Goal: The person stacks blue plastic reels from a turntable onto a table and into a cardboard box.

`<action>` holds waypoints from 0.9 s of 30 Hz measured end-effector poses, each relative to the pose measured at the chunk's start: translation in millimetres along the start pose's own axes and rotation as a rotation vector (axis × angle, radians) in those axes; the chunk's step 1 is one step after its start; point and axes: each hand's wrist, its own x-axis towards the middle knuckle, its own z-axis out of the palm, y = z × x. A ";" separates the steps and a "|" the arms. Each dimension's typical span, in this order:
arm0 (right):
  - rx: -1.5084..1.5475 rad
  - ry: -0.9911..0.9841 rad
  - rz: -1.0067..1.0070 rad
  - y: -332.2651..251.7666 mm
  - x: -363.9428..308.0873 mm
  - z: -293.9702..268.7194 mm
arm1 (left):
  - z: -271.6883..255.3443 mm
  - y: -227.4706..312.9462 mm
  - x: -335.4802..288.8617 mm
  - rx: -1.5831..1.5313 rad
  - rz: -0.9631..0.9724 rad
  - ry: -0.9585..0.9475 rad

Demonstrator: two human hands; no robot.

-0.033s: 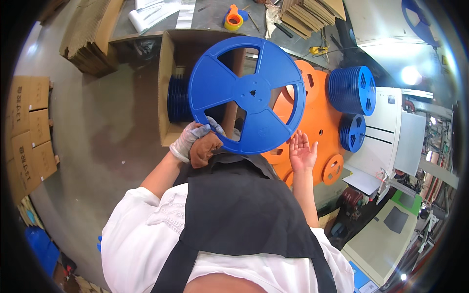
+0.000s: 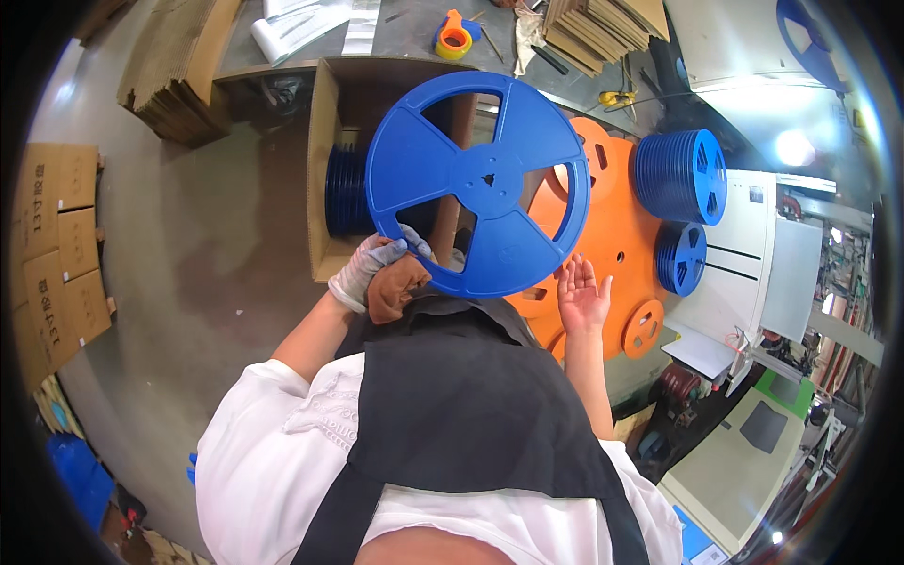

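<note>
A large blue plastic reel, with wedge-shaped windows and a small hub hole, is held up in front of me. My left hand, in a pale glove, grips its lower left rim with the fingers reaching through a window. A brown cloth is bunched in that same hand against the rim. My right hand is bare, palm up with fingers stretched out. Its fingertips are at the lower right rim; whether they touch it I cannot tell. Behind the held reel, more blue reels stand on edge inside an open cardboard box.
Right of the held reel is an orange round-lobed stand bearing a big stack of blue reels and a smaller stack. A workbench at the back carries a tape dispenser and flat cardboard. Cartons stand far left.
</note>
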 end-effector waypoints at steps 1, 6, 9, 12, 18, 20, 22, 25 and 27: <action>-0.020 0.027 -0.002 1.1 2.7 -6.4 | -1.3 0.6 -1.4 0.016 0.002 0.018; -0.114 0.101 0.041 3.4 17.7 -57.7 | -7.1 6.0 -9.7 0.100 -0.012 0.073; -0.064 0.238 0.070 5.4 18.3 -86.4 | -12.8 19.0 -18.0 0.207 0.052 0.187; -0.082 0.253 0.076 3.0 14.3 -113.1 | -33.6 35.3 -13.3 0.418 0.124 0.277; -0.150 0.280 0.138 -11.4 27.1 -127.0 | -82.2 22.3 57.9 0.945 0.082 0.640; -0.202 0.240 0.161 -18.9 36.1 -122.8 | -115.6 4.8 94.3 1.176 0.116 0.699; -0.253 0.196 0.174 -25.7 39.9 -115.7 | -141.6 -11.6 126.8 1.278 0.096 0.779; -0.288 0.119 0.172 -43.0 45.9 -112.5 | -156.5 -33.6 166.4 1.339 0.047 0.833; -0.281 0.150 0.184 -52.8 48.4 -117.4 | -158.7 -46.6 187.0 1.339 0.030 0.854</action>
